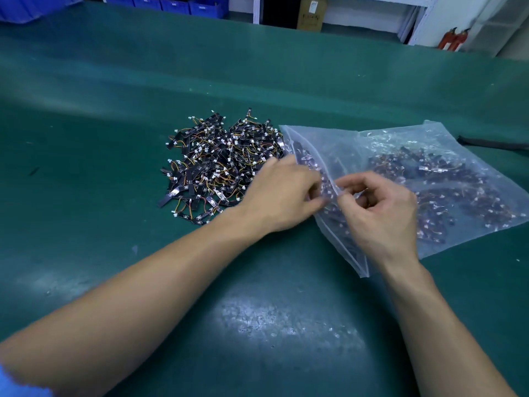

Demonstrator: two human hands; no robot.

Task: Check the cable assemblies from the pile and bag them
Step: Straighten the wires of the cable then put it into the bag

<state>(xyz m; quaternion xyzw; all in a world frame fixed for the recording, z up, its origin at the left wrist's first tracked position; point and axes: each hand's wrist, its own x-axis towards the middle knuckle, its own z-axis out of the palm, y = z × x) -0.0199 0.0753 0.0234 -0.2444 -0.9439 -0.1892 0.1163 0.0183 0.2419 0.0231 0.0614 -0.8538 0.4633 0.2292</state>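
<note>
Bagging step: the right hand [380,213] pinches the lip of the bag [429,156] with curled fingers, holding its mouth open beside the pile [220,164] on the table [257,81]. The left hand [283,193] is at the mouth, blurred, so I cannot tell whether its fingers hold anything. The next move is probably a fresh pick from the pile.

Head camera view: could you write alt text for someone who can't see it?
A person's right hand pinches the open edge of a clear plastic bag lying on a green table, while the left hand reaches its mouth, fingers blurred. The bag already holds many cable assemblies; a pile of loose ones lies just left of it.
</note>
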